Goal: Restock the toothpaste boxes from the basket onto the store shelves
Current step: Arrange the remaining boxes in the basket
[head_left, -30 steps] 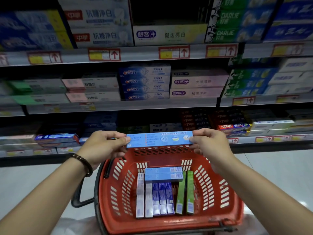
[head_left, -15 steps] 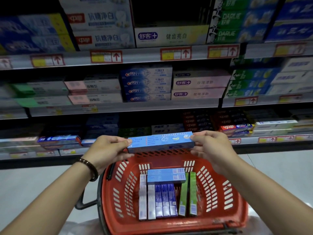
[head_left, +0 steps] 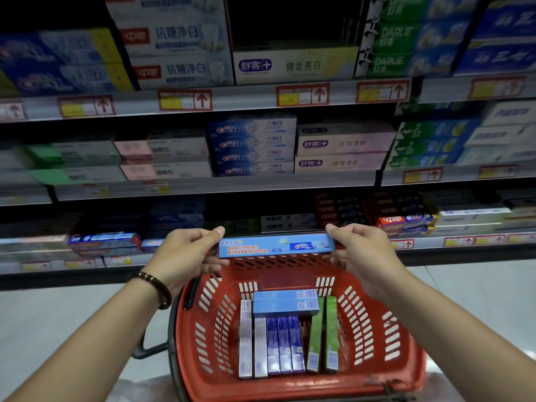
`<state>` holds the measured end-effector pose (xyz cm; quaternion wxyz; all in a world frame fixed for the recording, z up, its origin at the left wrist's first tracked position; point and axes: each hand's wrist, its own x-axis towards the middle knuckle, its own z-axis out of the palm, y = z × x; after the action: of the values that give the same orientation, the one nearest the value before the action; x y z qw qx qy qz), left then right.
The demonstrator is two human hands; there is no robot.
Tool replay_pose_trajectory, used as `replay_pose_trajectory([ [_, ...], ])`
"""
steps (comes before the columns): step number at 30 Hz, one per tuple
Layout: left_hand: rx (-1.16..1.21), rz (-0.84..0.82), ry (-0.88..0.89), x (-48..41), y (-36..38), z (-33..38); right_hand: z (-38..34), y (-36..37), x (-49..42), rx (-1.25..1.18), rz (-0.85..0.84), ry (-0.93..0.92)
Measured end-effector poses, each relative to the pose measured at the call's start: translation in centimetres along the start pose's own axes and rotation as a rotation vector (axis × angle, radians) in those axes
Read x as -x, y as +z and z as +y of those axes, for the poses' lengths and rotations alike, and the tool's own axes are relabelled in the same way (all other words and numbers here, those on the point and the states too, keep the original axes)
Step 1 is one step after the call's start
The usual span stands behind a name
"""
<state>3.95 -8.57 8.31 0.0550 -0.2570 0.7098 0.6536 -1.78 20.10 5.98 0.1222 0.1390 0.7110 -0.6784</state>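
Left hand point(head_left: 185, 250) and right hand point(head_left: 359, 250) pinch the blue box point(head_left: 275, 246) by its ends above the basket point(head_left: 406, 329); best shelved level, label outward.

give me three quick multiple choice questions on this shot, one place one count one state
1. Where is the light blue box?
A) on a shelf
B) above the far rim of the basket
C) on the floor

2. How many green boxes lie in the basket?
A) none
B) two
C) five

3. What are the left hand and right hand doing?
A) both hang idle
B) only one touches it
C) each pinches one end of the box

1 B: it hangs over the red far rim.
2 B: a pair lies side by side.
3 C: fingers clasp both ends.
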Motion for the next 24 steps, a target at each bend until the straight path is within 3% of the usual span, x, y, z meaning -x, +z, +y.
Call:
replay_pose_trajectory([
  [12,0.161,-0.068,-0.011,0.31,-0.51,0.08,-1.13,0.01,0.54,-0.117,-0.001,0.074],
  [24,0.048,-0.042,0.017,0.61,-0.82,0.19,-1.02,0.05,0.55,-0.087,-0.030,0.031],
])
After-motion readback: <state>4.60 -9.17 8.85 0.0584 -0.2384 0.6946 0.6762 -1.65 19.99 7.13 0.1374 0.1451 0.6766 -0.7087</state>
